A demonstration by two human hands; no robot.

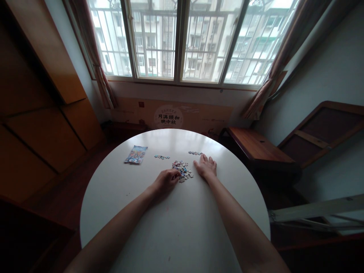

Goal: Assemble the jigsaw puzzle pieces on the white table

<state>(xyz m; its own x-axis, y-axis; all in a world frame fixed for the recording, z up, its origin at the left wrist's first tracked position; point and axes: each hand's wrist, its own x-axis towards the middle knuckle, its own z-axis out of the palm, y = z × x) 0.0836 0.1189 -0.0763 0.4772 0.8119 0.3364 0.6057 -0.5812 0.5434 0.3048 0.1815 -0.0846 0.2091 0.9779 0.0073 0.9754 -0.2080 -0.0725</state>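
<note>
A heap of loose jigsaw puzzle pieces (182, 169) lies in the middle of the white table. My left hand (168, 178) is at the heap's left edge, its fingers curled and closed against the pieces. Whatever sits between those fingertips is too small to make out. My right hand (206, 166) rests palm down to the right of the heap, fingers spread. Its fingertips reach the right end of a short strip of puzzle pieces (194, 152). Another short strip of pieces (162, 157) lies further left, behind my left hand.
A colourful picture sheet or packet (136, 154) lies on the left of the round white table (113, 204). Beyond the table's far edge are a printed banner (196, 113) and a barred window. A low wooden table (253, 142) stands to the right, cabinets (79, 121) to the left.
</note>
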